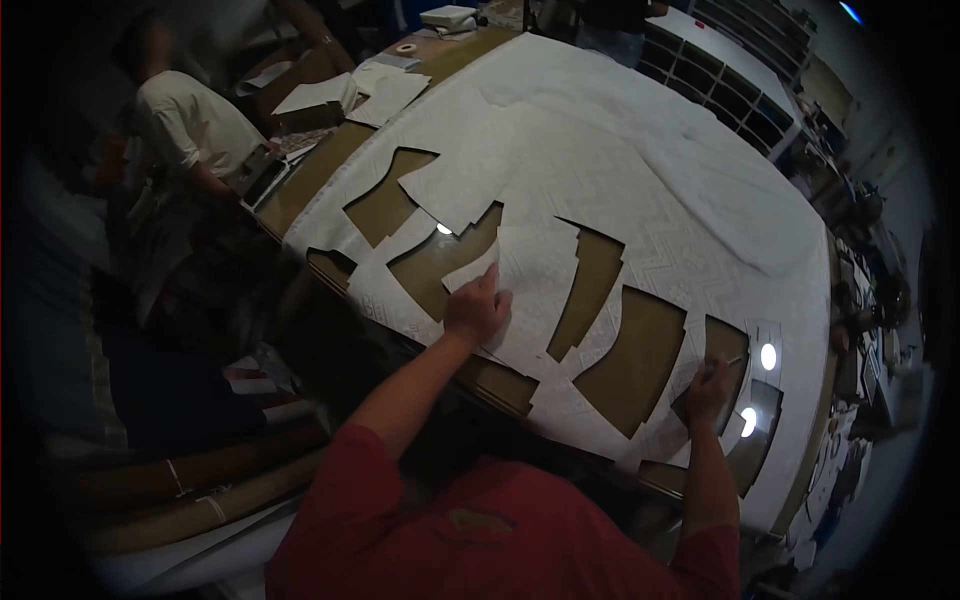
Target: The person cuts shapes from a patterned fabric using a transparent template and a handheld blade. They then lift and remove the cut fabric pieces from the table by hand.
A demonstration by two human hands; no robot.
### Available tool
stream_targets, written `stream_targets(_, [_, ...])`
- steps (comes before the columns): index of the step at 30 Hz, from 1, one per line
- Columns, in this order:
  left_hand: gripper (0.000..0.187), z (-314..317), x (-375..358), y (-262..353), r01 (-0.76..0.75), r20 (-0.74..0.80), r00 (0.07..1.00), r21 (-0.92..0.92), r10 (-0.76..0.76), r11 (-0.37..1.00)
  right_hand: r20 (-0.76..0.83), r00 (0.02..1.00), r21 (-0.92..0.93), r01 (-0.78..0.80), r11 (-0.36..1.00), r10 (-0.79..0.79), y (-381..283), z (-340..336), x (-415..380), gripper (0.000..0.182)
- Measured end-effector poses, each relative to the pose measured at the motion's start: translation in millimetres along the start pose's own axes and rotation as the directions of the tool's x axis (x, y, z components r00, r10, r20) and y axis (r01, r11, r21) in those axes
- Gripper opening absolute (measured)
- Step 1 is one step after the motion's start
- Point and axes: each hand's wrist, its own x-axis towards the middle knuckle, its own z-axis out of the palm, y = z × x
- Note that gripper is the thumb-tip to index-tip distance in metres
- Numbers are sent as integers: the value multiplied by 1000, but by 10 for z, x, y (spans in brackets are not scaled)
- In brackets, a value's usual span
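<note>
White patterned quilted fabric point(560, 180) is spread over a table, with several shaped cut-outs that bare the brown surface point(635, 350). My left hand point(478, 308) rests on a white fabric piece point(530, 285) near the middle, index finger stretched out and thumb apart. To the right, my right hand point(709, 390) is closed over a cut-out by the near edge. A thin, light, pen-like tool point(735, 358) shows at its fingertips; its exact kind is too small to tell. Beside that hand a clear glossy sheet point(765, 395) lies on the fabric, catching bright reflections.
Fluffy white batting point(720, 200) lies bunched along the far right side. Papers point(390, 95) and a tape roll point(406, 49) sit at the far left. A person point(200, 125) is at the left, another point(612, 30) at the far end. Long rolls point(210, 480) lie at lower left.
</note>
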Motion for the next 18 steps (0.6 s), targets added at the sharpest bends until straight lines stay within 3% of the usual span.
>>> stream_targets(6, [60,-40,28,12,-6,-35,999,27,6,1000,-7,1000,83,-3,997,3,-57,22,49,45])
stream_targets(11, [60,-98,27,58,20,5,1000,44,-20,999,-108,991,21,75,997,-73,67,110,2,42])
stream_targets(18, [59,-91,27,47,2,12,1000,20,-3,1000,-93,995,54,35,998,-30,14,76,-10,43])
